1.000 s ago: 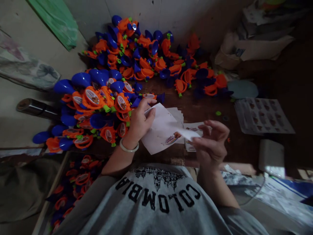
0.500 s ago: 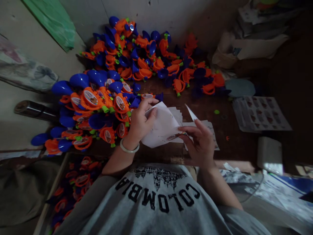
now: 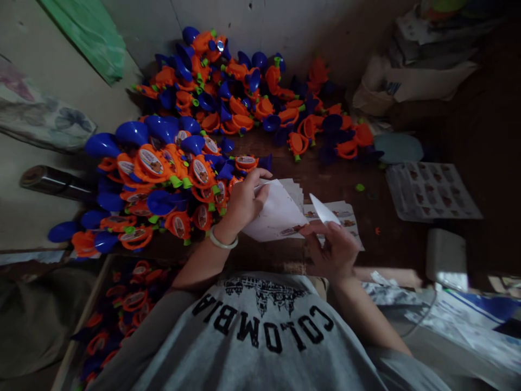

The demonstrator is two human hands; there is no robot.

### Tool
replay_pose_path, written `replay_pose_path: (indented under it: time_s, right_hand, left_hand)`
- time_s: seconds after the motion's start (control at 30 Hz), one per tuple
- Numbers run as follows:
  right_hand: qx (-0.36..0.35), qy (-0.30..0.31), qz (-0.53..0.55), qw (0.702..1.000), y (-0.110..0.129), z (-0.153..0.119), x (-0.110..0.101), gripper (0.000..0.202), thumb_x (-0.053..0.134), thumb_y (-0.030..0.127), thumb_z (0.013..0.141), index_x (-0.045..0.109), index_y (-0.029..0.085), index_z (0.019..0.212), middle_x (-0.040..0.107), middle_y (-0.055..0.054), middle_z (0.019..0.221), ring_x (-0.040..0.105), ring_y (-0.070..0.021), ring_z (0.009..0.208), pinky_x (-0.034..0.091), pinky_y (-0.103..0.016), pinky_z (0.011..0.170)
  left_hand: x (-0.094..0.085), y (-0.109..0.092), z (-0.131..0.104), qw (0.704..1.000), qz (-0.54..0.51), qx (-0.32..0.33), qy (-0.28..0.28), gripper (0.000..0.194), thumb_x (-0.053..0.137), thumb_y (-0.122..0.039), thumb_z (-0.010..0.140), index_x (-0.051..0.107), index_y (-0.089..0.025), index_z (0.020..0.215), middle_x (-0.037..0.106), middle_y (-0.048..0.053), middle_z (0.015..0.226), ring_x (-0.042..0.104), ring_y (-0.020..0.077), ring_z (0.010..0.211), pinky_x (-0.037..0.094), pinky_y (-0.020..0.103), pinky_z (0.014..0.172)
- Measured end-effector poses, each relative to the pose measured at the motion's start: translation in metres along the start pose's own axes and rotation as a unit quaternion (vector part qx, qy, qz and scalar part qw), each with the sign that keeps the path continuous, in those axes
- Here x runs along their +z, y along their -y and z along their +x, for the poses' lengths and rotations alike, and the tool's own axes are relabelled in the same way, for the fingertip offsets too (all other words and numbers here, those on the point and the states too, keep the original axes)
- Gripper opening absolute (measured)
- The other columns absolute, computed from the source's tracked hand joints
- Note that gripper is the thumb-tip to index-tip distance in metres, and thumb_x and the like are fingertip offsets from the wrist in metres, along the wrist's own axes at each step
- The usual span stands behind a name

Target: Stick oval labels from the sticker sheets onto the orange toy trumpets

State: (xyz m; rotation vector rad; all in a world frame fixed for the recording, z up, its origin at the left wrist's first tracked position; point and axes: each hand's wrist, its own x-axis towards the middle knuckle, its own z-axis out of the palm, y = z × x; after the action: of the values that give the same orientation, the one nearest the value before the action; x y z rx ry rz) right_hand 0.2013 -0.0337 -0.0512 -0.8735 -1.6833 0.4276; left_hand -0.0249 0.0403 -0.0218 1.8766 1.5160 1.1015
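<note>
My left hand (image 3: 247,201), with a pale bangle at the wrist, holds a folded white sheet (image 3: 277,212) between thumb and fingers. Near the sheet's right corner, my right hand (image 3: 334,244) grips a pointed white blade-like piece (image 3: 323,209), its tip aimed up and left. The fingers of that hand also touch the sheet's corner, where a small printed picture shows. Beneath the hands lie more papers, among them a sticker sheet (image 3: 349,215) with oval prints.
Orange and blue toy horns (image 3: 240,108) are heaped at the back, and labelled ones (image 3: 152,163) at the left. More sticker sheets (image 3: 433,190), a pale blue disc (image 3: 399,147) and a white box (image 3: 446,259) are on the right. A dark cylinder (image 3: 59,183) lies at far left.
My left hand has shifted slightly right with the folded sheet. My right hand has turned and moved a little lower, and the pointed white piece has come down with it.
</note>
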Motion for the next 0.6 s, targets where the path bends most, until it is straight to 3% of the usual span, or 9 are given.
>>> replay_pose_path:
  time_s: [0.13, 0.2, 0.3, 0.43, 0.6]
  right_hand:
    - [0.047, 0.012, -0.045, 0.998, 0.0, -0.007, 0.0, 0.064, 0.07, 0.012, 0.093, 0.048, 0.038, 0.147, 0.084, 0.0, 0.11, 0.081, -0.0206, 0.093, 0.067, -0.04, 0.083]
    - [0.075, 0.033, -0.073, 0.994, 0.001, -0.008, 0.0, 0.048, 0.068, 0.016, 0.095, 0.055, 0.031, 0.139, 0.084, -0.003, 0.106, 0.081, -0.0216, 0.096, 0.066, -0.044, 0.093]
    - [0.098, 0.047, -0.073, 0.991, 0.002, -0.007, 0.0, 0.036, 0.067, 0.019, 0.096, 0.058, 0.028, 0.129, 0.084, -0.002, 0.096, 0.081, -0.0205, 0.089, 0.064, -0.043, 0.093]
    - [0.048, 0.035, -0.076, 0.995, -0.002, -0.004, 0.0, 0.05, 0.069, 0.018, 0.095, 0.049, 0.033, 0.138, 0.084, 0.003, 0.09, 0.08, -0.0204, 0.08, 0.064, -0.042, 0.084]
    - [-0.045, 0.014, -0.118, 0.992, -0.004, -0.007, -0.005, 0.042, 0.069, 0.009, 0.088, 0.063, 0.038, 0.118, 0.082, 0.004, 0.082, 0.073, -0.0199, 0.067, 0.059, -0.036, 0.061]
  left_hand:
    - [0.001, -0.002, -0.001, 0.999, -0.015, 0.043, -0.001, 0.019, 0.061, -0.025, 0.098, 0.063, -0.024, 0.116, 0.077, 0.001, 0.096, 0.072, 0.015, 0.082, 0.053, 0.027, 0.074]
    - [0.001, -0.004, -0.002, 0.998, -0.021, 0.059, -0.014, 0.018, 0.06, -0.027, 0.099, 0.063, -0.024, 0.116, 0.078, 0.001, 0.098, 0.073, 0.0145, 0.083, 0.054, 0.026, 0.076]
    - [0.001, -0.005, -0.004, 0.997, -0.015, 0.067, -0.026, 0.019, 0.059, -0.032, 0.101, 0.063, -0.024, 0.118, 0.078, 0.001, 0.095, 0.073, 0.0143, 0.082, 0.053, 0.026, 0.073]
    - [0.002, -0.003, -0.003, 0.998, -0.011, 0.053, -0.009, 0.019, 0.061, -0.029, 0.099, 0.064, -0.024, 0.118, 0.076, 0.0, 0.089, 0.072, 0.0142, 0.078, 0.053, 0.026, 0.072]
    - [0.01, 0.006, 0.005, 1.0, -0.007, 0.003, 0.031, 0.02, 0.061, -0.021, 0.096, 0.065, -0.025, 0.115, 0.074, -0.001, 0.084, 0.071, 0.0157, 0.074, 0.052, 0.027, 0.068]
